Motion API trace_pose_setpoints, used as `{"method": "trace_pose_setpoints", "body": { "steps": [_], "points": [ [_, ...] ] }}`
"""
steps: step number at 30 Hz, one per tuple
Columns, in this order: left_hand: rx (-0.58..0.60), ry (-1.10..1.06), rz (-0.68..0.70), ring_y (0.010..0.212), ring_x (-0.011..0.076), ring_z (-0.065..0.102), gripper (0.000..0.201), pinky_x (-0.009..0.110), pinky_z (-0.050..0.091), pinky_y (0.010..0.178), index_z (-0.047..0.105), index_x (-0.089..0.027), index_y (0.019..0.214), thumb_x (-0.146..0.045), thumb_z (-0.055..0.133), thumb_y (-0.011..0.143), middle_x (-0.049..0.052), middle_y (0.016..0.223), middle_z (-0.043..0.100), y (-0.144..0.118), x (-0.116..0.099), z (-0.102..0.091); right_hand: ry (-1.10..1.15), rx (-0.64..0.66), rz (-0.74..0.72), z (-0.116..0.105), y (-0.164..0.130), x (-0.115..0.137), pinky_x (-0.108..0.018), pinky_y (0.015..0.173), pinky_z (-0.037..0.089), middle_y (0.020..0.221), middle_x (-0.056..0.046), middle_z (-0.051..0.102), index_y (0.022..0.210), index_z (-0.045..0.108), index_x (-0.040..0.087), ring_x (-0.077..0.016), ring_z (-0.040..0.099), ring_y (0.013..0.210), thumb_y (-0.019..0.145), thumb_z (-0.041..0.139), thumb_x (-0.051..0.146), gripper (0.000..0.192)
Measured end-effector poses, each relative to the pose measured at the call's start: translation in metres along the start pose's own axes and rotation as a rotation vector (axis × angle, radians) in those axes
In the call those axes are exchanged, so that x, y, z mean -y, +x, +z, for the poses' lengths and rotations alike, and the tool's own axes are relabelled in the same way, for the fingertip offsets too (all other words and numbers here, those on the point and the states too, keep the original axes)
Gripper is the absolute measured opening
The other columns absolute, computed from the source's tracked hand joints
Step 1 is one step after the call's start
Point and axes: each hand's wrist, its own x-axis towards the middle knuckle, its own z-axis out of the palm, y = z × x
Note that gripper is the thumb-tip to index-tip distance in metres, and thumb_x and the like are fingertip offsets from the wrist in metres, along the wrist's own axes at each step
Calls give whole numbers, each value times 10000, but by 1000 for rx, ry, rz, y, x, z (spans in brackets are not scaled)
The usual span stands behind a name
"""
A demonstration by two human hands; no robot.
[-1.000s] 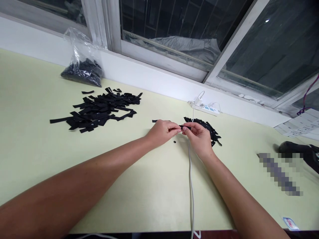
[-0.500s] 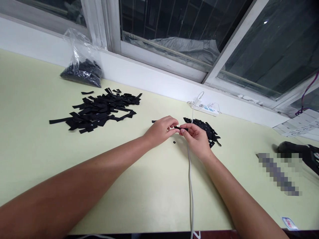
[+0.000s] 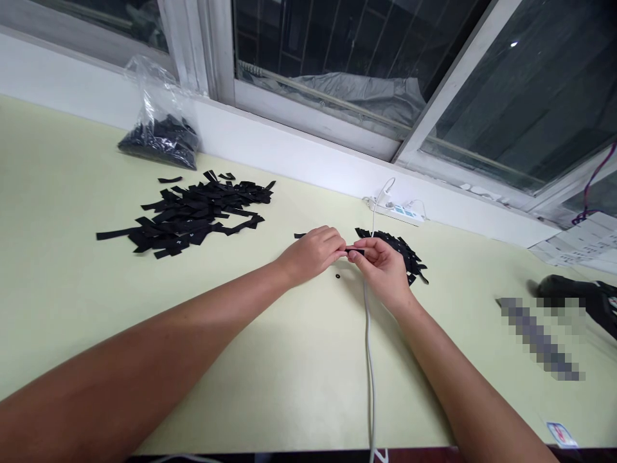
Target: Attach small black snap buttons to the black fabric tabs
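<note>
Between my two hands is a short black fabric strip (image 3: 355, 251), held just above the table. My left hand (image 3: 315, 252) is closed, its thumb and fingers pinched at the strip's left end. The thumb and forefinger of my right hand (image 3: 383, 267) pinch the other end. A small black ring (image 3: 338, 276) lies on the table below the fingertips. Another black strip pokes out behind my left hand, mostly hidden. Past my right hand is a pile of black strips (image 3: 402, 251), partly covered by that hand.
A larger heap of black strips (image 3: 193, 215) lies to the left, with a clear plastic bag (image 3: 161, 138) of black pieces behind it. A white cable (image 3: 369, 360) runs beneath my right hand. Against the wall sits a power strip (image 3: 398, 211). A black object (image 3: 573, 292) is at the right.
My left fingers, which were spread in a looser loop, have closed together at the strip's left end. My right hand stays almost in place, still pinching the strip.
</note>
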Motion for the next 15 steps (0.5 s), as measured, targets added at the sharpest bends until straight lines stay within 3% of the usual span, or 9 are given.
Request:
{"method": "trace_pose_setpoints", "body": {
  "steps": [6, 15],
  "points": [
    [0, 27, 19, 876, 186, 550, 150, 314, 446, 809, 565, -178, 911, -174, 426, 967, 68, 912, 604, -1, 0, 0, -10, -13, -49, -1, 0, -1, -350, 809, 550, 939, -71, 730, 967, 619, 220, -184, 686, 858, 768, 732, 416, 302],
    [-7, 16, 1, 891, 187, 571, 104, 313, 461, 802, 556, -179, 963, -216, 458, 966, 71, 954, 605, -3, 2, 1, -211, 13, -200, -2, -2, -1, -362, 884, 556, 1001, -49, 708, 991, 627, 229, -185, 682, 952, 832, 656, 357, 205]
  ]
}}
